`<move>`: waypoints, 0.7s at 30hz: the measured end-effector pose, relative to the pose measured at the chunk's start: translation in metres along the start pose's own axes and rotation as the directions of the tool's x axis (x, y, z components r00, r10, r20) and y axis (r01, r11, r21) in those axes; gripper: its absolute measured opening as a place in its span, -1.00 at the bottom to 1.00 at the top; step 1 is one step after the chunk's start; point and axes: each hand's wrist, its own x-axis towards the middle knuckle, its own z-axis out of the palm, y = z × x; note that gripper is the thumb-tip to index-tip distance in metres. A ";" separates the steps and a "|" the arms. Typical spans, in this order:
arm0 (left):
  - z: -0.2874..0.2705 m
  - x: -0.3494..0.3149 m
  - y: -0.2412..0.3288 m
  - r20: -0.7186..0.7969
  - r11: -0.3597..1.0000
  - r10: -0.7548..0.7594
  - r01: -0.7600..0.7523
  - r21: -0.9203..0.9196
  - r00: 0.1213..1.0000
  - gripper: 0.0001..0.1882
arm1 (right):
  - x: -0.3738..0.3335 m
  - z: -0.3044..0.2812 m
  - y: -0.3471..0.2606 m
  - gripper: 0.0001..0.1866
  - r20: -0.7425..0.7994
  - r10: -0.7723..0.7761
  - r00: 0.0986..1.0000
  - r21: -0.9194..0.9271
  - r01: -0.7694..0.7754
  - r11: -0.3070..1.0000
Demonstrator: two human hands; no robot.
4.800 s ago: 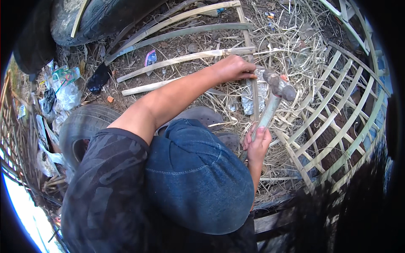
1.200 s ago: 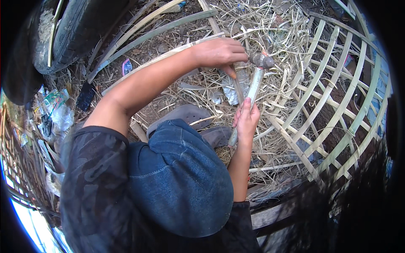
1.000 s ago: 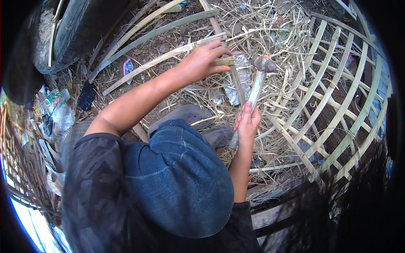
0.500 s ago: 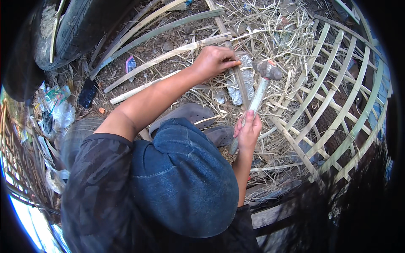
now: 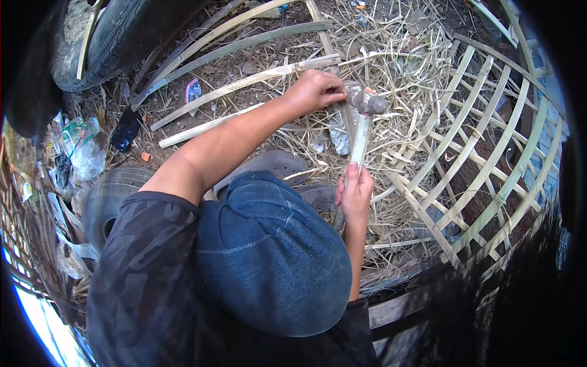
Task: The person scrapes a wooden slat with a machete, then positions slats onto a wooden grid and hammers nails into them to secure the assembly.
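Note:
My right hand (image 5: 356,188) is wrapped round the pale handle of a hammer (image 5: 361,137). The hammer's thick, dirt-grey head lies just right of my left fingertips, over a pale grey block (image 5: 338,136). My left hand (image 5: 317,92) is closed in a pinch at a narrow brownish wooden strip (image 5: 349,124), which runs over the block toward me. What the left fingertips pinch is too small and hidden to make out. The hammer head covers part of the block.
Several long split strips (image 5: 244,79) lie on the ground at the left. A woven lattice of strips (image 5: 483,159) stands at the right. Thin shavings (image 5: 416,79) cover the ground. Tyres (image 5: 122,43), plastic litter (image 5: 85,153) and grey clogs (image 5: 269,164) are at the left and near me.
The hammer in my right hand has swung left, its head now close beside my left fingertips and over the block. My left hand keeps its pinch almost in place.

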 end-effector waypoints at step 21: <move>-0.004 0.000 -0.001 0.030 0.999 -0.033 0.033 -0.013 0.999 -0.85 | 0.005 -0.001 0.001 -0.60 -0.006 -0.045 0.999 -0.159 0.044 0.986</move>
